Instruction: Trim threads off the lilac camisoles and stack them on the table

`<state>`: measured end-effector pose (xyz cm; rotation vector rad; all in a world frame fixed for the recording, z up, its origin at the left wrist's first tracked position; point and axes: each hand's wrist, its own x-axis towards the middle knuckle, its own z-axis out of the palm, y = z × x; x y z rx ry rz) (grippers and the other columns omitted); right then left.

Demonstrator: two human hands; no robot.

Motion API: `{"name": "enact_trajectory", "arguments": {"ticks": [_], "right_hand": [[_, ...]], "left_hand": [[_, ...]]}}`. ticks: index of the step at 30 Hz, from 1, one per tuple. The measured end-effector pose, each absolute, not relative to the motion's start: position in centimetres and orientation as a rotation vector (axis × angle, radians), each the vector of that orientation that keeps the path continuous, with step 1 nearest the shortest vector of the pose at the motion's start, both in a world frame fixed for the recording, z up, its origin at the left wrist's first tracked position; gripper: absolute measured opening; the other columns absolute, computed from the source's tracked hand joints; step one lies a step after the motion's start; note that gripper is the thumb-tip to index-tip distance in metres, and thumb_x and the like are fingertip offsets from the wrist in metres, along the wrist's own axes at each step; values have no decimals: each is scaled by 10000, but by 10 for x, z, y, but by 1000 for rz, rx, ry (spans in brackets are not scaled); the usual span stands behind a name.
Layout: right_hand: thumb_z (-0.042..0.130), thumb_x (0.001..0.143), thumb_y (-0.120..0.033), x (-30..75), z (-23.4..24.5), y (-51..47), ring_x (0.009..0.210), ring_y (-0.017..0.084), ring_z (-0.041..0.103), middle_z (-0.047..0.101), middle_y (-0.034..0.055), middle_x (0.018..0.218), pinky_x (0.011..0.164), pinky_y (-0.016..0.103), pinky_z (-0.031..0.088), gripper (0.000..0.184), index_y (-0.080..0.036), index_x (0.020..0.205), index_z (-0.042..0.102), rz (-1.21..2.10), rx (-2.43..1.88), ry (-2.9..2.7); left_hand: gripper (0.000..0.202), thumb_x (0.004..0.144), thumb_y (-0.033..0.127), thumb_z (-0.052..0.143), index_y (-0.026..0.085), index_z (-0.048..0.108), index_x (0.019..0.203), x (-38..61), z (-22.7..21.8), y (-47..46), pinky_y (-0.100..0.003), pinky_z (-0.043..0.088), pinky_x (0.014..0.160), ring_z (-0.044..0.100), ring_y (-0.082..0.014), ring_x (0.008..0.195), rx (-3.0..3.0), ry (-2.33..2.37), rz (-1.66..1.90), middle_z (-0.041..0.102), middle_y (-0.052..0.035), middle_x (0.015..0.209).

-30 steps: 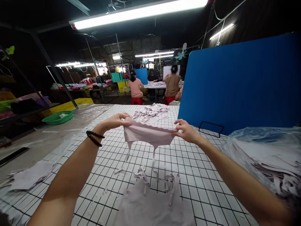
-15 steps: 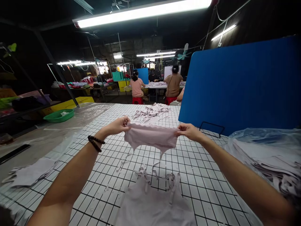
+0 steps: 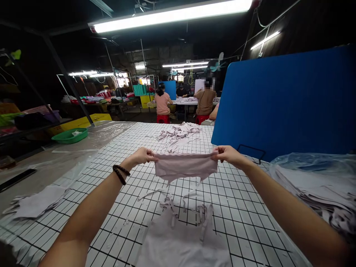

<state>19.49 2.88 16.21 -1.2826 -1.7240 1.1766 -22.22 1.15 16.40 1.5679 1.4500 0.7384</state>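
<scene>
A pale pink strappy top [image 3: 186, 166] hangs stretched between my hands above the white grid-lined table [image 3: 241, 211]. My left hand [image 3: 142, 155] pinches one end of its upper edge. At the other end, my right hand [image 3: 226, 155] grips the same edge between thumb and fingers. Thin straps dangle from the garment's lower side towards the tabletop. Closer to me, another pale top [image 3: 185, 241] lies flat with its straps pointing away. Beyond my hands is a loose heap of pale fabric strips [image 3: 180, 131].
A large blue board [image 3: 283, 100] stands on the right behind a black wire stand [image 3: 251, 152]. Plastic-wrapped stacked garments [image 3: 314, 185] lie at right. On the left are folded pale pieces [image 3: 41, 200], a phone [image 3: 16, 180] and a green basin [image 3: 69, 136]. People [image 3: 205, 100] sit at a far table.
Both hands have shifted slightly right and a little lower with the stretched top. Its upper edge is now straighter and its dangling straps sit closer to the table.
</scene>
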Motion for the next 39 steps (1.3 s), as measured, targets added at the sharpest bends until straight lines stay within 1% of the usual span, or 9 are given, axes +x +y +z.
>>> {"name": "enact_trajectory", "arguments": {"ticks": [3,10,16,19,22,25,28,32,39], "right_hand": [[798,569,-278,183,173,14,559,90,468,538,-22,644,491,233,365,291,-154,715,579,1259,-1177,-1647],[738,700,-365,115,210,-46,732,149,578,617,20,815,649,292,479,270,-183,860,619,1508,-671,-2154],[770,626,-491,97,211,-3,1116,254,509,519,112,1265,862,371,478,709,-222,1221,492,955,-1035,-1856],[757,627,-521,96,207,18,926,248,605,645,107,1049,732,342,515,586,-182,1074,591,1259,-1110,-1927],[784,588,-489,94,202,22,707,204,607,669,55,772,564,286,477,429,-164,824,632,1240,-1283,-1994],[810,551,-437,96,201,19,604,169,563,621,16,645,480,254,413,378,-165,705,597,1197,-1363,-1941],[818,552,-430,105,212,15,617,174,580,638,25,673,495,257,435,381,-168,733,609,1339,-1278,-1779],[827,561,-425,122,235,13,627,186,604,670,60,743,508,272,474,408,-165,816,645,1395,-1205,-1557],[842,586,-293,145,254,13,649,181,603,661,86,799,528,275,517,365,-144,851,638,1361,-1133,-1245]], "left_hand": [[334,512,274,858,101,650,709,-212,155,19,-194,374,414,519,-95,460,1313,1400,1062,610,-26,573],[193,856,268,574,186,500,1014,-138,151,47,-216,513,611,625,-83,640,1064,1174,1478,644,-21,850],[260,698,209,726,171,572,904,-82,167,26,-266,513,551,608,-134,586,1143,828,1211,643,-22,767],[265,692,291,736,151,599,871,-70,168,14,-275,519,579,617,-151,612,1068,669,1102,645,-37,746],[400,769,495,632,142,614,955,-67,156,3,-302,534,626,645,-190,707,951,612,1100,662,-86,823],[485,719,436,719,179,586,1109,-69,129,-12,-332,539,722,652,-226,870,1037,641,1040,658,-117,1014],[494,635,319,807,164,634,1071,-76,95,-29,-363,519,809,635,-253,952,1202,760,818,652,-140,1070],[359,680,410,756,152,703,924,-93,62,-39,-359,519,744,637,-234,869,1300,859,628,682,-122,939],[371,711,425,733,110,700,903,-118,70,-25,-372,496,853,628,-222,926,1217,924,916,676,-148,995]]}}
